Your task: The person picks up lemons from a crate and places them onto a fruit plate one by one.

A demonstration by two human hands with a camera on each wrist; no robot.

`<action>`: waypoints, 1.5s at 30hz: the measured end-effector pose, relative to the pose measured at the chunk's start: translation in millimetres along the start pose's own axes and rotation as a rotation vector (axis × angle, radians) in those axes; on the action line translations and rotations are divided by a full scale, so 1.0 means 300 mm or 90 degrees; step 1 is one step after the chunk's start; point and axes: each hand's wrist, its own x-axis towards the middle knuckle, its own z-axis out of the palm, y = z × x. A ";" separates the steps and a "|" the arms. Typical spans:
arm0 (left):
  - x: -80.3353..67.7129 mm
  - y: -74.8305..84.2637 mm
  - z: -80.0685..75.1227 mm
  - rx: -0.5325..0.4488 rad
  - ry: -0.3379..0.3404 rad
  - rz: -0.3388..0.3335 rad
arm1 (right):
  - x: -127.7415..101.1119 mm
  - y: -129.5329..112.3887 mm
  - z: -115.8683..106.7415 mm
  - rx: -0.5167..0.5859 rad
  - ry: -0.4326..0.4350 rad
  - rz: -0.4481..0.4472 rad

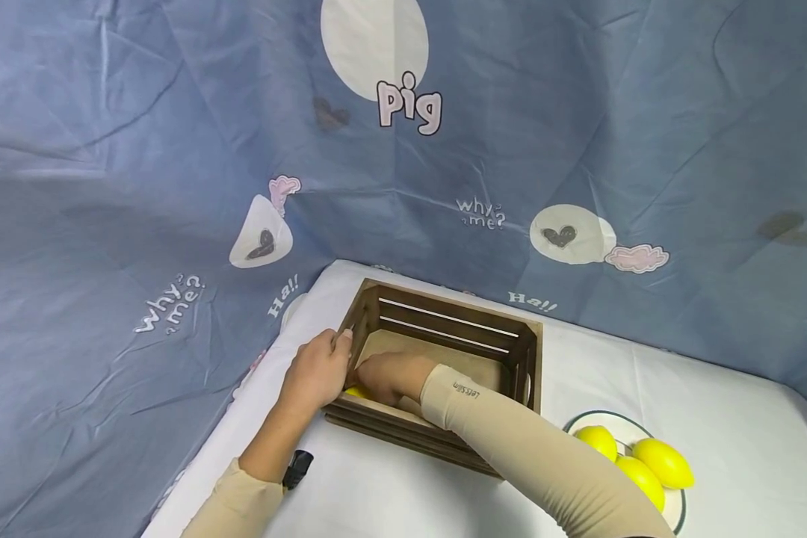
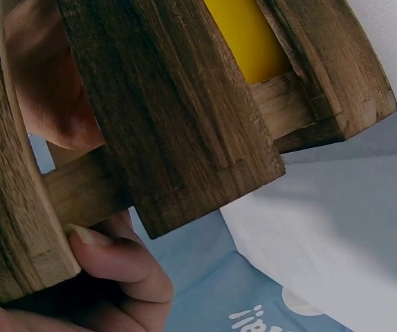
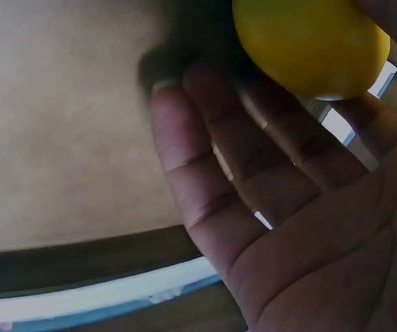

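A dark brown slatted wooden crate (image 1: 393, 436) stands on the white cloth. At its left end, my left hand (image 1: 319, 370) grips the wall, with the thumb (image 2: 108, 256) against the wood in the left wrist view. My right hand (image 1: 393, 373) reaches inside, low at the near left corner. There a yellow lemon (image 3: 312, 45) sits between its thumb and index finger, while the other fingers extend loosely. Only a sliver of that lemon (image 1: 356, 391) shows in the head view. Through a gap between slats, the left wrist view shows yellow (image 2: 250, 41) too.
Right of the crate, a white plate (image 1: 676, 515) with a dark rim carries several lemons (image 1: 662, 463), partly behind my right sleeve (image 1: 545, 456). A blue-grey printed cloth (image 1: 403, 187) rises behind and to the left of the white-covered table (image 1: 733, 418).
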 end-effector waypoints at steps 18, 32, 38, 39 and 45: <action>0.006 0.011 0.002 0.000 -0.003 0.001 | -0.101 0.050 -0.028 0.063 0.073 0.069; 0.008 0.010 -0.008 0.002 -0.009 -0.005 | -0.322 0.098 -0.157 0.079 0.169 0.032; 0.006 0.008 -0.005 0.000 -0.004 -0.003 | -0.497 0.144 -0.161 0.103 0.269 -0.001; 0.004 0.008 -0.004 0.000 -0.005 -0.004 | -0.531 0.149 -0.153 0.102 0.287 0.002; -0.006 0.007 -0.009 -0.001 -0.006 0.002 | -0.730 0.199 -0.065 0.151 0.391 0.023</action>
